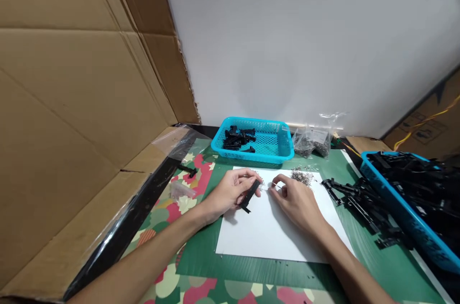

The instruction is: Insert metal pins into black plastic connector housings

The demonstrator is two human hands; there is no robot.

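Observation:
My left hand [233, 189] grips a black plastic part [250, 194], long and narrow, tilted above a white sheet [258, 241]. To its right, my right hand [293, 196] pinches a small thin metal piece [278, 186] between thumb and forefinger, a short way apart from the black part. Its exact kind is too small to make out. A pile of tiny metal pieces [302, 177] lies on the sheet just beyond my right hand. Some more small bits, partly hidden by my left hand, lie behind it.
A blue basket [251, 156] with some black parts stands at the back, beside plastic bags of metal pieces [316, 143]. At right, loose black parts [366, 208] lie near a full blue basket [406, 220]. Cardboard [72, 126] walls the left side.

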